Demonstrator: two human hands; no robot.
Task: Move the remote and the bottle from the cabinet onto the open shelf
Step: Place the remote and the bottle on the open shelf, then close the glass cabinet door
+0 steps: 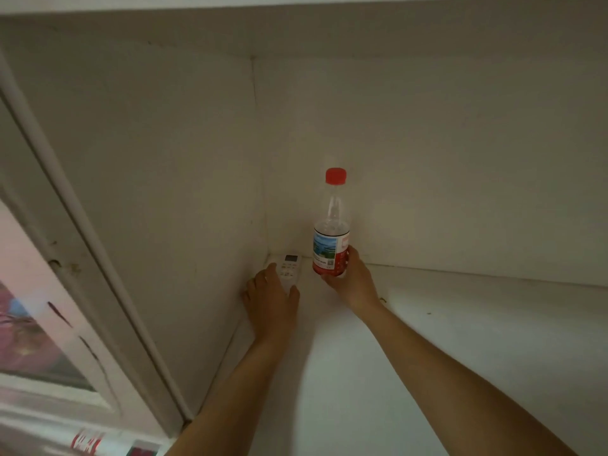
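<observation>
Reaching deep into the cabinet corner: your left hand (271,296) lies over the remote (289,268), fingers curled round its edges, flat on the floor. Right hand (350,279) wraps the bottle (330,232) low, upright — prob. for a steady lift.

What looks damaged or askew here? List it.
Nothing serious. The bottle stands upright with its cap on, and the remote lies flat in the corner. Only the door frame at left shows chipped, scuffed paint.
</observation>
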